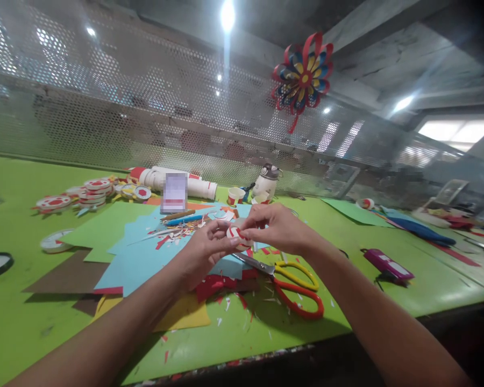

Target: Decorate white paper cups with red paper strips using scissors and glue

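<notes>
Both of my hands meet over the paper sheets, round a small white paper cup piece with red stripes [234, 233]. My left hand [205, 246] grips it from the left between thumb and fingers. From the right, the thumb and fingertips of my right hand [275, 228] pinch its edge; the far side is hidden. Just below lie scissors [296, 290] with one yellow and one red handle, blades reaching under the hands. Light blue paper sheets [135, 258] spread beneath, with red and white paper scraps [177, 232] on them.
Red-and-white paper discs [54, 203] lie at the left, near white rolls [199, 187]. A bottle [265, 181] and paper cup [236, 195] stand behind my hands. A purple case [388, 265] lies right. A paper flower [304, 78] hangs on the perforated screen [177, 118].
</notes>
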Motion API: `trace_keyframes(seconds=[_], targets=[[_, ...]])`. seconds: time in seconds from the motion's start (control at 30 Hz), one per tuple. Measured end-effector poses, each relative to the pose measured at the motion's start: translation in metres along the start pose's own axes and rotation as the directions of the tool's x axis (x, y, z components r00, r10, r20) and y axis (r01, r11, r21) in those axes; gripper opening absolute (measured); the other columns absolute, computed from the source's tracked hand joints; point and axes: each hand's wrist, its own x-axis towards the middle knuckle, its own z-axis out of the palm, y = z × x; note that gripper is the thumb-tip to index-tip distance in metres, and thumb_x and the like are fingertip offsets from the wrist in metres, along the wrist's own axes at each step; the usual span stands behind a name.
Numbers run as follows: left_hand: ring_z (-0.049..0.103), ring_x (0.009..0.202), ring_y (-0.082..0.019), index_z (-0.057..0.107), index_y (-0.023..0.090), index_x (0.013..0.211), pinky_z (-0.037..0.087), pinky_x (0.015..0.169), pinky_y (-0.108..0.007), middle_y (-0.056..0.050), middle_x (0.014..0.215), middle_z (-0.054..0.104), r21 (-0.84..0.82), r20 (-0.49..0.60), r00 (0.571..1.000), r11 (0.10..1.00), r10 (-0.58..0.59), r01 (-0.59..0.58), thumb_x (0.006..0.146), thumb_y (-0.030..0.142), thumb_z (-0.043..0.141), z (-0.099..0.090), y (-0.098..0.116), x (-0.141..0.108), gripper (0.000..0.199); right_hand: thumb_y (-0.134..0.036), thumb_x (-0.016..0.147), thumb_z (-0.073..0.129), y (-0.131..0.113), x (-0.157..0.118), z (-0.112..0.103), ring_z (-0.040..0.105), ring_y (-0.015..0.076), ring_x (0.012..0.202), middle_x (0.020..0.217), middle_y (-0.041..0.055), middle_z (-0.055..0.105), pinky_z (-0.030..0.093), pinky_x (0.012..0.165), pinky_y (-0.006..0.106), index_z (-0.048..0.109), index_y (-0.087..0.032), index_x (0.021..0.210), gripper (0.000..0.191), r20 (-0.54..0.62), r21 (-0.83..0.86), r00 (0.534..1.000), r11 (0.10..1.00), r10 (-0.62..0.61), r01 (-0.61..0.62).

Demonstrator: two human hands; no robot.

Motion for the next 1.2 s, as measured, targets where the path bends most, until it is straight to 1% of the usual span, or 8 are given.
trace_keyframes(seconds=[0.23, 0.33, 0.47, 0.57, 0.67, 0.83, 0.97, 1.2], targets=[[0.067, 0.083, -0.017, 0.058, 0.014, 0.095, 0.049, 0.081, -0.032, -0.007, 0.091, 0.069, 0.013, 0.022, 1.0, 1.0, -0.004, 0.004, 0.068, 0.016, 0.078, -0.003, -0.001, 0.0, 0.033, -0.01, 0.07, 0.064, 0.003, 0.001, 0.012, 0.052, 0.0112, 0.063, 0.066, 0.0014, 0.062, 0.04, 0.058, 0.024, 0.074, -0.012, 0.074, 0.011, -0.075, 0.066, 0.997, 0.997, -0.03, 0.035], [0.067, 0.084, -0.018, 0.058, 0.014, 0.096, 0.048, 0.085, -0.035, -0.007, 0.09, 0.07, 0.012, 0.032, 0.999, 1.0, -0.005, 0.004, 0.07, 0.016, 0.077, -0.003, -0.001, 0.001, 0.033, -0.011, 0.071, 0.061, 0.004, 0.0, 0.012, 0.054, 0.0121, 0.062, 0.067, 0.0031, 0.064, 0.041, 0.057, 0.025, 0.072, -0.01, 0.076, 0.012, -0.058, 0.179, 0.998, 0.984, 0.025, -0.014], [0.068, 0.086, -0.02, 0.058, 0.014, 0.096, 0.048, 0.085, -0.034, -0.009, 0.093, 0.071, 0.013, 0.036, 0.999, 1.0, -0.003, 0.003, 0.07, 0.016, 0.076, -0.003, -0.001, 0.001, 0.031, -0.015, 0.071, 0.062, 0.009, -0.002, 0.011, 0.057, 0.0126, 0.059, 0.064, 0.0027, 0.065, 0.045, 0.058, 0.027, 0.069, -0.011, 0.075, 0.008, -0.02, 0.382, 0.997, 0.922, 0.069, -0.056], [0.068, 0.086, -0.02, 0.059, 0.013, 0.096, 0.048, 0.084, -0.034, -0.01, 0.093, 0.071, 0.011, 0.038, 0.999, 1.0, -0.005, 0.005, 0.07, 0.016, 0.077, -0.003, -0.001, 0.001, 0.032, -0.017, 0.069, 0.065, 0.013, -0.003, 0.01, 0.058, 0.0123, 0.059, 0.064, 0.002, 0.064, 0.046, 0.058, 0.028, 0.066, -0.013, 0.072, 0.005, -0.031, 0.451, 0.997, 0.891, 0.072, -0.051], [0.068, 0.085, -0.02, 0.059, 0.014, 0.095, 0.048, 0.083, -0.033, -0.01, 0.092, 0.071, 0.009, 0.029, 1.0, 1.0, -0.006, 0.006, 0.069, 0.015, 0.077, -0.002, 0.0, 0.001, 0.031, -0.019, 0.07, 0.067, 0.016, -0.003, 0.01, 0.059, 0.0118, 0.06, 0.066, 0.0014, 0.064, 0.048, 0.059, 0.028, 0.065, -0.014, 0.078, 0.01, -0.026, 0.499, 0.996, 0.864, 0.089, -0.065], [0.068, 0.084, -0.02, 0.06, 0.015, 0.091, 0.049, 0.082, -0.033, -0.009, 0.093, 0.071, -0.008, -0.007, 1.0, 1.0, -0.006, 0.006, 0.067, 0.014, 0.079, -0.001, 0.0, 0.0, 0.031, -0.018, 0.07, 0.069, 0.02, -0.005, 0.01, 0.058, 0.0111, 0.06, 0.067, 0.0007, 0.064, 0.048, 0.057, 0.027, 0.067, -0.014, 0.091, 0.021, -0.03, 0.541, 0.994, 0.838, 0.1, -0.069], [0.069, 0.086, -0.021, 0.059, 0.015, 0.091, 0.049, 0.084, -0.034, -0.01, 0.093, 0.071, -0.018, 0.003, 1.0, 1.0, -0.014, 0.014, 0.067, 0.014, 0.079, -0.001, 0.001, 0.0, 0.031, -0.019, 0.07, 0.069, 0.023, -0.005, 0.008, 0.06, 0.0118, 0.062, 0.069, 0.0024, 0.067, 0.048, 0.059, 0.028, 0.069, -0.014, 0.082, 0.013, -0.081, 0.541, 0.989, 0.839, 0.121, -0.058], [0.067, 0.088, -0.019, 0.057, 0.015, 0.094, 0.048, 0.087, -0.034, -0.009, 0.096, 0.071, -0.004, 0.013, 1.0, 1.0, -0.028, 0.028, 0.07, 0.014, 0.077, 0.001, 0.003, -0.001, 0.031, -0.021, 0.067, 0.07, 0.028, -0.001, 0.008, 0.057, 0.0094, 0.053, 0.061, 0.0004, 0.066, 0.047, 0.053, 0.025, 0.069, -0.015, 0.072, 0.008, -0.197, 0.555, 0.965, 0.831, 0.172, -0.035]])
